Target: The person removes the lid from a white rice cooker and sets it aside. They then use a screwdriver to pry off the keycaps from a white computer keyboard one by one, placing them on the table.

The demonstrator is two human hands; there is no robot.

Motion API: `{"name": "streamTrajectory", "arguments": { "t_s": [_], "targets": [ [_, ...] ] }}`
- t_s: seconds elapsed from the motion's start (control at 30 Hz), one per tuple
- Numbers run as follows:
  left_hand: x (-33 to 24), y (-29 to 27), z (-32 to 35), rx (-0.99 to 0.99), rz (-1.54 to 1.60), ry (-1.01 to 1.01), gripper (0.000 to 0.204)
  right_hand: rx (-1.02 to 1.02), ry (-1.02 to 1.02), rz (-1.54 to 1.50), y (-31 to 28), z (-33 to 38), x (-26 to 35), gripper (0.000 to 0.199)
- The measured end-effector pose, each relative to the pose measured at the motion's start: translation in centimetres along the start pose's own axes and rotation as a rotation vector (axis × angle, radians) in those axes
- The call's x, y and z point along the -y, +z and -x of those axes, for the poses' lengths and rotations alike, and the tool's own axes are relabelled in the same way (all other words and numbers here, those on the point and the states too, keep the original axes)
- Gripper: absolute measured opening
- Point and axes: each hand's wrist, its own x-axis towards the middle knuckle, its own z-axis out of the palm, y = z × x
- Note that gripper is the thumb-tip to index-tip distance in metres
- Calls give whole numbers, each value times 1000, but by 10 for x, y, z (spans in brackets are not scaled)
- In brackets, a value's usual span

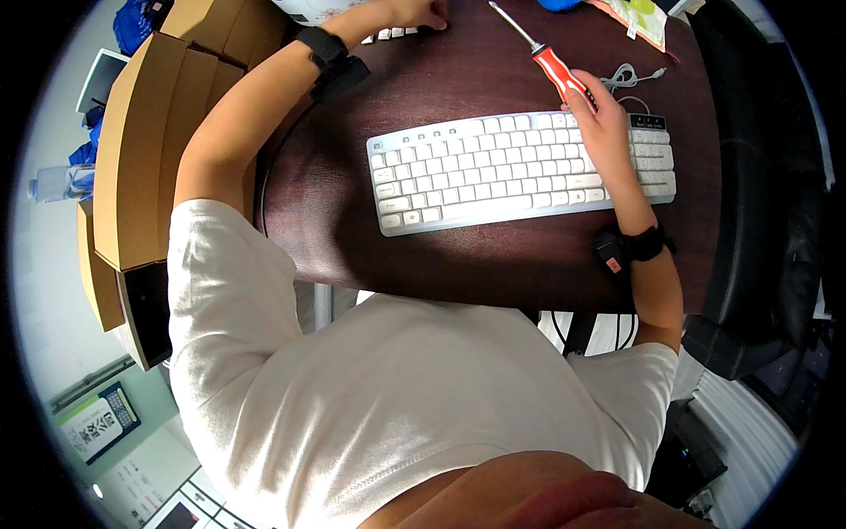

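A white keyboard (493,172) lies slightly tilted on the dark table. Above its right part, my right hand (604,123) is closed round the red-and-white handle of a screwdriver (553,70). The metal shaft points away, up and to the left. My left arm stretches to the far side of the table. There my left hand (419,12) is cut off by the upper edge, its fingers curled together. Whatever they may hold is hidden. Beside its wrist sit several small white keycaps (388,34), partly covered by the arm.
A pale cable (627,78) lies coiled behind the keyboard's right end. A patterned cloth (639,22) and a blue object (559,3) sit at the far right. Cardboard boxes (132,150) stand along the left. A black chair (749,176) borders the table's right side.
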Motion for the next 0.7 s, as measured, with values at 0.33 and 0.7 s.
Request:
{"name": "streamTrajectory", "arguments": {
  "t_s": [0.33,0.7],
  "targets": [
    [-21,-34,21,25,39,49,17,15,-12,-8,-3,0,-3,34],
    [-13,-17,19,21,-177,17,24,30,-1,-12,-1,0,1,35]
  ]
}}
